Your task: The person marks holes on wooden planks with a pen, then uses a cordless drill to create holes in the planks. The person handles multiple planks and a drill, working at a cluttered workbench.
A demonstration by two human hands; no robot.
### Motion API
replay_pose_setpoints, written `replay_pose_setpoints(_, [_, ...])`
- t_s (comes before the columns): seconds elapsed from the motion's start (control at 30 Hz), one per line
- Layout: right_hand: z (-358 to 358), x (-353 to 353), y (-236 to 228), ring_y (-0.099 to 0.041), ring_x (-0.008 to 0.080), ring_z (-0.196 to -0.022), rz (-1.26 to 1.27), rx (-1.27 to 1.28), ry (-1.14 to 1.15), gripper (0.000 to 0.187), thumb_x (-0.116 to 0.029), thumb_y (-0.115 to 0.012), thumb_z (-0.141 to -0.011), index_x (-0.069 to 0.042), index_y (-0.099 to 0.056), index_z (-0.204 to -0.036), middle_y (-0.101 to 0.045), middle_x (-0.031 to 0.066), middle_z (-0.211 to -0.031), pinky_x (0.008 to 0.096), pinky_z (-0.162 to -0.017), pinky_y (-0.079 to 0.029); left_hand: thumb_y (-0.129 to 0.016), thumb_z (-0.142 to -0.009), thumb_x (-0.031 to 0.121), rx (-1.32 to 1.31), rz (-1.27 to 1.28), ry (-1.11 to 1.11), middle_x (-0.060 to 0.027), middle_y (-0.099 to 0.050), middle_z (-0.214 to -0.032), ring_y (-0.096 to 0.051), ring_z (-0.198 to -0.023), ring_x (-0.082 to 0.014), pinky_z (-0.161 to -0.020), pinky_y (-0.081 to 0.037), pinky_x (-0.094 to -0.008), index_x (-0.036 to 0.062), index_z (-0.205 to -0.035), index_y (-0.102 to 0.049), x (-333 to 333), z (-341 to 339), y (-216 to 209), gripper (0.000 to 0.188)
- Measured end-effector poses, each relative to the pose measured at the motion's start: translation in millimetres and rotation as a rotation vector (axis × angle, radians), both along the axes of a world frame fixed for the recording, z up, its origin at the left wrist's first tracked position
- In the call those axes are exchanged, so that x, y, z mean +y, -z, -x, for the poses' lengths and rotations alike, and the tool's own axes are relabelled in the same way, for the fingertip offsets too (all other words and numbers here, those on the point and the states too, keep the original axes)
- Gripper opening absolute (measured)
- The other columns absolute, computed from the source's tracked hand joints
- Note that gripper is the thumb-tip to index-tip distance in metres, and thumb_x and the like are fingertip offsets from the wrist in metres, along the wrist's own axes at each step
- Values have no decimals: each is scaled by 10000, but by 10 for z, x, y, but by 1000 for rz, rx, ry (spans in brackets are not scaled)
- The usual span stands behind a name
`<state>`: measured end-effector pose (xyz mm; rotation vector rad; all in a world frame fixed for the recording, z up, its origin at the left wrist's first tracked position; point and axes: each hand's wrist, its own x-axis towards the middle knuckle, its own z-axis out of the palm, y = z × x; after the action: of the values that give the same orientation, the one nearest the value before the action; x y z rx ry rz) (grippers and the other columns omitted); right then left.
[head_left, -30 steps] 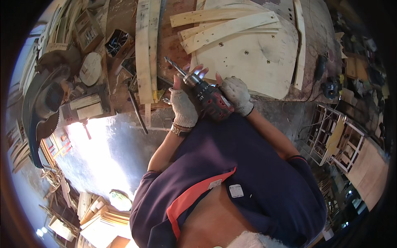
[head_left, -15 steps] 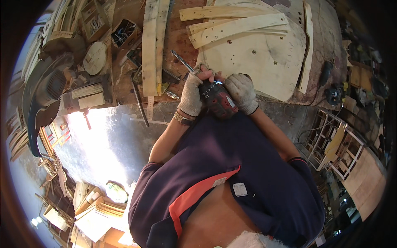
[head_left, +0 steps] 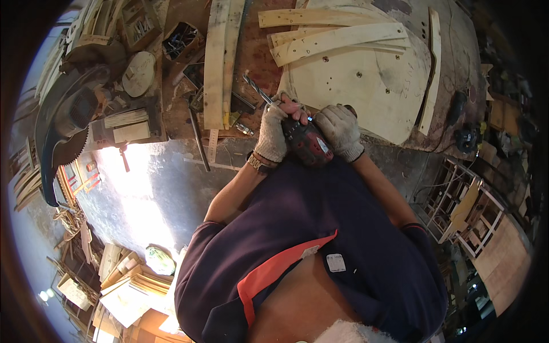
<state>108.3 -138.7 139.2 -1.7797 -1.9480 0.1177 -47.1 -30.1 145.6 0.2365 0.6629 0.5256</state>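
A dark red and black cordless drill is held between my two gloved hands, just off the near edge of the workbench. Its long twist bit points away and to the left over the bench. My left hand, with bare fingertips, is closed round the front of the drill by the chuck. On the other side, my right hand wraps the drill's handle, and the handle is mostly hidden by the glove. A small light glows on the drill between the hands.
Curved wooden strips lie on a large pale board on the bench. Long slats lie left of it, near a metal rod and a box of hardware. A toothed saw blade stands at far left.
The view has shifted slightly, so the bench and its things appear a little further right. Both hands keep the same hold on the drill.
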Motion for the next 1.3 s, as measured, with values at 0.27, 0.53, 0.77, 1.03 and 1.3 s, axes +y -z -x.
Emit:
replay_pose_setpoints(0.27, [1, -6, 105, -648, 291, -778, -43, 68, 23, 250, -186, -697, -736, -59, -643, -945, -635, 96, -844, 414, -698, -503, -633, -931, 121, 39, 106, -70, -51, -572, -827, -617, -843, -248, -1003, -524, -447, 82, -1104, -560, 14, -41, -231, 191])
replay_pose_setpoints(0.53, [17, 2, 56, -654, 286, -847, 25, 1, 61, 217, -195, -691, -774, -84, -653, -956, -652, 80, -886, 425, -738, -498, -622, -926, 91, -168, -78, 35, 7, -487, -741, -588, -740, -206, -1126, -475, -466, 70, -1269, -580, 150, -41, -73, 347])
replay_pose_setpoints(0.77, [24, -80, 239, -672, 299, -929, 48, 33, 103, 266, -254, -677, -797, -96, -677, -1011, -688, 93, -984, 429, -827, -518, -570, -891, 40, 16, -25, -37, 13, -433, -692, -555, -682, -198, -970, -519, -417, 71, -1194, -591, 72, -101, -21, 305])
replay_pose_setpoints(1.03, [13, -86, 332, -666, 291, -859, -18, 125, 57, 293, -287, -685, -774, -98, -683, -998, -686, 82, -934, 418, -765, -509, -635, -863, 62, 55, 18, -127, -12, -472, -696, -600, -677, -217, -755, -530, -372, 27, -1101, -594, 32, -98, -81, 244])
replay_pose_setpoints(1.3, [-12, -18, 270, -668, 272, -856, -62, 47, 21, 269, -265, -673, -788, -88, -682, -991, -694, 75, -943, 403, -762, -509, -577, -913, 89, 38, -25, -72, 8, -472, -739, -568, -693, -198, -886, -528, -388, 135, -1052, -559, 30, -54, -43, 148])
